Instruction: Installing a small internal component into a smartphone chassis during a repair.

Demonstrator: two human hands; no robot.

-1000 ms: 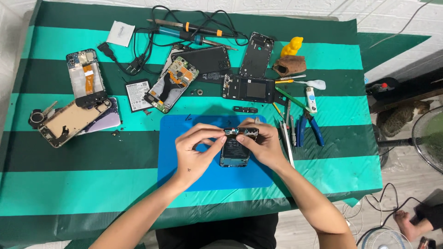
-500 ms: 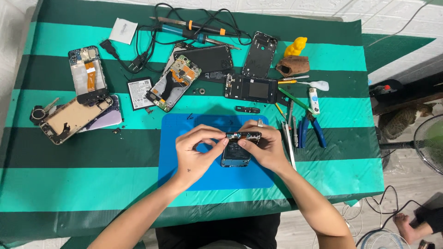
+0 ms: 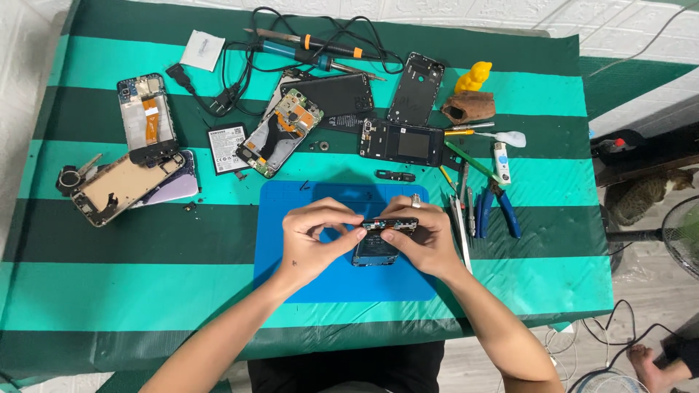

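Head view, and we see both hands meeting over the blue rectangular work mat (image 3: 306,200) on the green-striped worktop (image 3: 145,291). Our left hand (image 3: 314,240) curls in from the left, thumb and forefinger pinched near the top edge of the small dark opened phone body (image 3: 378,244). Our right hand (image 3: 426,236) closes round that phone from the right, fingers wrapped over its upper edge, a ring on one finger. So each grip is closed tight on the phone, which sits just above the mat, tilted up at its far end. Just right of the mat lie blue-handled pliers (image 3: 502,211) and thin metal tweezers (image 3: 460,229). Farther back we spot a black phone frame (image 3: 402,142), a soldering iron with blue and orange handle (image 3: 313,47), and a white flat battery (image 3: 226,145).
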